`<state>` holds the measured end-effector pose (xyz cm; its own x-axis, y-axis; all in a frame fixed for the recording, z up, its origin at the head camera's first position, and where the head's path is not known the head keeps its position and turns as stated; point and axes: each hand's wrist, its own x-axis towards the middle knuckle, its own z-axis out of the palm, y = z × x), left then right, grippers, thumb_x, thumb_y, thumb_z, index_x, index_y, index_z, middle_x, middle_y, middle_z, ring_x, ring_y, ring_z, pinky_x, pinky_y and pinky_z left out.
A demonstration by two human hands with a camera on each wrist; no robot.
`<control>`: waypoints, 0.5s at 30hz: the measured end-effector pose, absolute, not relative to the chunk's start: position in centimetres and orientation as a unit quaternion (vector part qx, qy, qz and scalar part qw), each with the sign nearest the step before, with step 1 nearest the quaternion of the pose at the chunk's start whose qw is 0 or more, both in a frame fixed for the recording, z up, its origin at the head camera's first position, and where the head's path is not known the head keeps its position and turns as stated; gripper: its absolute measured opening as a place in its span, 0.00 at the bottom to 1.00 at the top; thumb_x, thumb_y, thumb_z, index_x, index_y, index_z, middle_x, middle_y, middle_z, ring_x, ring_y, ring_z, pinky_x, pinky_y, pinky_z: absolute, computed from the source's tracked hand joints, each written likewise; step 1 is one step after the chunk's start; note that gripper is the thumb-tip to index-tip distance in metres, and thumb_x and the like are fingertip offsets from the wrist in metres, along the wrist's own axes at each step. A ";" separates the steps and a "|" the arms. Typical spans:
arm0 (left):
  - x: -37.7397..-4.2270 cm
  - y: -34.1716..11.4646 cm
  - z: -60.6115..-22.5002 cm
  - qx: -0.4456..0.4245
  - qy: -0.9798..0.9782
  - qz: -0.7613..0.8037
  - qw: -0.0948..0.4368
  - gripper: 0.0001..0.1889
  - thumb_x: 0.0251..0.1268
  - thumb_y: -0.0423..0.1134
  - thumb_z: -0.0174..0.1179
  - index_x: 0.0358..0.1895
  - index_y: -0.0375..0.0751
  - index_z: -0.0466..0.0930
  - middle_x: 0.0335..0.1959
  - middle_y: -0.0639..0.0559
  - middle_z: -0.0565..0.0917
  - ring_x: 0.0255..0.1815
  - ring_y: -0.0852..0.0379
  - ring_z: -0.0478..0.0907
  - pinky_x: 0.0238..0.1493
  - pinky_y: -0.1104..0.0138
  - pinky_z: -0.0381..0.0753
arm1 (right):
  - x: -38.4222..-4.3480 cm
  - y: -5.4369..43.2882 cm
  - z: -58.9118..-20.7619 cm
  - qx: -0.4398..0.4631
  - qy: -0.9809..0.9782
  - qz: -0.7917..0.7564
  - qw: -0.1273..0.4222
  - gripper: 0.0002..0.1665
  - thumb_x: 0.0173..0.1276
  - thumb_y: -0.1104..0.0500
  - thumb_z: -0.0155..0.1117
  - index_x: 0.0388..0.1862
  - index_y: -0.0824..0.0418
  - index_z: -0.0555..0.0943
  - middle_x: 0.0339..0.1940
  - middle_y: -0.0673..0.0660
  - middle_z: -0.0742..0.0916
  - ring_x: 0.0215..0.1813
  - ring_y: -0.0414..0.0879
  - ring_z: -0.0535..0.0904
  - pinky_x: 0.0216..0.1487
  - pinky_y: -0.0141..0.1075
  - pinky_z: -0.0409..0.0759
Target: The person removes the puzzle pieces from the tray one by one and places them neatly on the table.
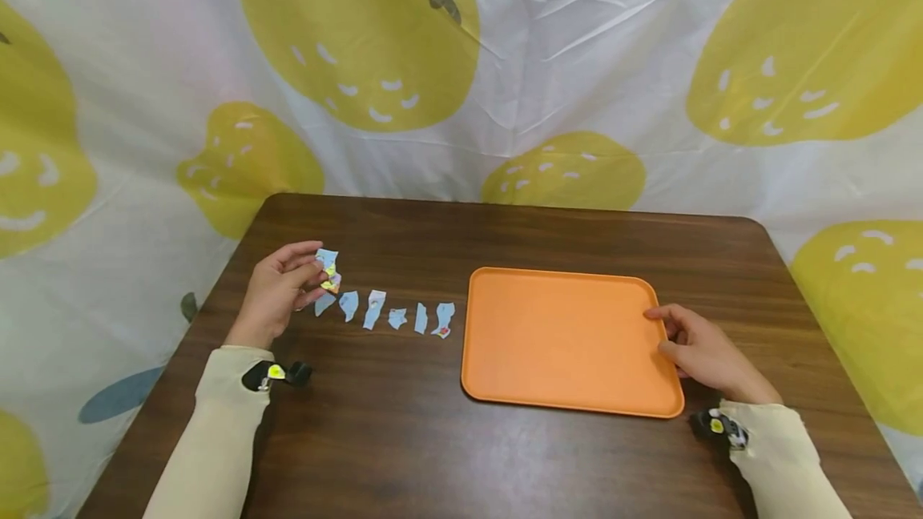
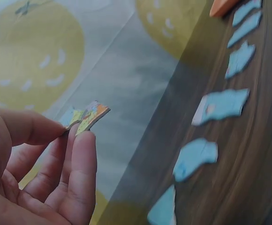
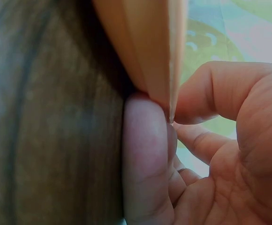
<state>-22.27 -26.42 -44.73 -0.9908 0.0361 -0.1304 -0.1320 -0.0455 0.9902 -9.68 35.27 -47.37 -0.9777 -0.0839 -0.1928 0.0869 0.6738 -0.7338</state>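
Note:
My left hand (image 1: 270, 295) pinches a small printed puzzle piece (image 1: 330, 275) between thumb and fingers, above the table's left side. Blue, yellow and orange patches show on that piece (image 2: 93, 116) in the left wrist view. Below and to the right of this hand, several irregular light-blue puzzle pieces (image 1: 372, 310) lie apart in a row. An orange tray (image 1: 562, 343) lies flat right of the row, its surface bare. On the tray's right rim, my right hand (image 1: 710, 355) grips the edge. The right wrist view shows fingers (image 3: 145, 140) under the rim.
The brown wooden table (image 1: 404, 455) reaches back to a white curtain (image 1: 519, 86) with large yellow fruit prints. Both wrists carry a small black camera (image 1: 296, 373) on a strap over a pale sleeve (image 1: 216, 431).

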 end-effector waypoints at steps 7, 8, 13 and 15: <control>-22.4 -29.1 -45.3 -0.048 0.673 0.736 0.054 0.14 0.76 0.31 0.64 0.57 0.53 0.84 0.39 0.61 0.86 0.35 0.65 0.86 0.33 0.69 0.89 | -9.6 35.2 -47.2 -0.001 0.910 -0.402 0.104 0.29 0.74 0.67 0.62 0.73 0.64 0.73 0.45 0.64 0.79 0.32 0.44 0.77 0.29 0.40 0.86; -22.4 -29.4 -45.4 -0.052 0.675 0.735 0.052 0.15 0.76 0.31 0.64 0.57 0.53 0.85 0.39 0.61 0.86 0.35 0.65 0.86 0.34 0.70 0.90 | -9.6 35.2 -47.2 -0.001 0.910 -0.402 0.104 0.29 0.74 0.66 0.62 0.73 0.63 0.73 0.45 0.64 0.79 0.32 0.44 0.77 0.29 0.40 0.86; -22.6 -30.7 -46.1 -0.079 0.692 0.716 0.048 0.16 0.76 0.32 0.63 0.60 0.53 0.84 0.40 0.63 0.86 0.37 0.66 0.85 0.35 0.71 0.89 | -9.6 35.2 -47.3 0.002 0.909 -0.402 0.108 0.29 0.74 0.66 0.62 0.73 0.63 0.73 0.46 0.63 0.80 0.33 0.45 0.78 0.30 0.40 0.86; -22.7 -31.2 -46.4 -0.092 0.705 0.702 0.049 0.18 0.76 0.32 0.63 0.65 0.51 0.83 0.41 0.64 0.85 0.38 0.67 0.85 0.36 0.71 0.89 | -9.7 35.3 -47.4 0.002 0.910 -0.400 0.107 0.29 0.74 0.66 0.62 0.73 0.63 0.73 0.45 0.63 0.80 0.32 0.45 0.77 0.30 0.40 0.86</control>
<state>-22.73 -31.23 -46.42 -0.9783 -0.0612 -0.1981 -0.1983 -0.0023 0.9801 -9.65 35.28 -47.37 -0.9772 -0.0828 -0.1957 0.0883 0.6793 -0.7286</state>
